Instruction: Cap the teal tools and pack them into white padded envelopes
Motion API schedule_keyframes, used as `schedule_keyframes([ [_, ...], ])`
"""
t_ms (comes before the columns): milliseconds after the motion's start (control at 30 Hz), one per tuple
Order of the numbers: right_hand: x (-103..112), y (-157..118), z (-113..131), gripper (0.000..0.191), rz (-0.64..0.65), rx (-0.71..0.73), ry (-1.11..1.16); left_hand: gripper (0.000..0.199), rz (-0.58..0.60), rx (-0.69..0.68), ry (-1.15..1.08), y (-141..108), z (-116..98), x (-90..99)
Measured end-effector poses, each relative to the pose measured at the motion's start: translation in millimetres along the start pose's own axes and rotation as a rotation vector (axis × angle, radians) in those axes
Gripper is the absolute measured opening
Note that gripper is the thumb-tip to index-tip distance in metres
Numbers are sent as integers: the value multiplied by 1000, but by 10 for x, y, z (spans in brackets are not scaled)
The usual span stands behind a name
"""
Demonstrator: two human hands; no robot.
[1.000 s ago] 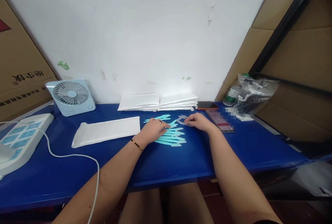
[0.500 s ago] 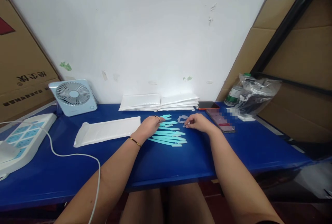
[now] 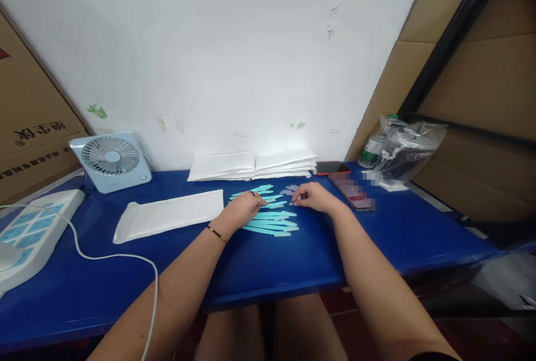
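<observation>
Several light-blue plastic strips (image 3: 272, 220) lie fanned out in a row on the blue table (image 3: 272, 260). My left hand (image 3: 242, 208) rests palm down on the left end of the strips, with a ring on one finger and a bracelet at the wrist. My right hand (image 3: 313, 196) sits just right of the strips, its fingertips pinching a small grey-blue piece (image 3: 293, 200). A few more small grey pieces (image 3: 290, 188) lie just beyond it.
A white padded mailer (image 3: 170, 214) lies left of the strips, with stacks of mailers (image 3: 251, 164) at the wall. A small fan (image 3: 111, 160), power strip (image 3: 29, 232) and white cable (image 3: 121, 260) are on the left. Two phones (image 3: 350, 192) and a plastic bag (image 3: 408, 149) lie right.
My left hand slid a little along the strips. My right hand shifted left and closer to the strips with the small piece. The view tilted slightly.
</observation>
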State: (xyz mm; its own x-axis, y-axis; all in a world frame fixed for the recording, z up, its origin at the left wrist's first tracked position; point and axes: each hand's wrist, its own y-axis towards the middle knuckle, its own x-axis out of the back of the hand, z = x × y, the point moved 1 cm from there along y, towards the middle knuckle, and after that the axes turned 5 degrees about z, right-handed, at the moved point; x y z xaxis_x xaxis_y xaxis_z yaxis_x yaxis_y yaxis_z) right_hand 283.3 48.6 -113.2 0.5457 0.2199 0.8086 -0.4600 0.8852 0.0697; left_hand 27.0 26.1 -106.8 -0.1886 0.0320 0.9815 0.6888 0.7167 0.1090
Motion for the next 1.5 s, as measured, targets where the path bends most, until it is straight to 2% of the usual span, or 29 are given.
schedule_keyframes([
  [300,-32,40,-28,13,-57,2,-43,37,-68,107,42,54,22,-73],
  [533,-122,73,126,13,-54,79,-11,42,-34,48,37,57,-74,-58],
  [700,-175,88,249,13,9,157,44,41,8,-3,-1,31,-123,-40],
  [767,-128,75,208,13,-45,141,28,43,-19,-5,-5,12,-131,-15],
  [867,-9,43,73,15,-244,26,-79,43,-90,59,41,-13,-125,24],
  [933,44,30,-5,16,-299,-33,-152,39,-82,97,76,-22,-122,34],
  [1067,26,51,-45,13,-231,-33,-207,33,-20,54,81,-24,-165,28],
  [1167,-26,84,-26,9,-207,-5,-206,33,-18,-3,47,-21,-211,24],
  [1300,-62,111,-41,10,-200,0,-181,40,-73,57,38,-19,-194,18],
  [1500,-43,98,-63,13,-203,-21,-145,44,-13,95,35,-9,-138,-20],
])
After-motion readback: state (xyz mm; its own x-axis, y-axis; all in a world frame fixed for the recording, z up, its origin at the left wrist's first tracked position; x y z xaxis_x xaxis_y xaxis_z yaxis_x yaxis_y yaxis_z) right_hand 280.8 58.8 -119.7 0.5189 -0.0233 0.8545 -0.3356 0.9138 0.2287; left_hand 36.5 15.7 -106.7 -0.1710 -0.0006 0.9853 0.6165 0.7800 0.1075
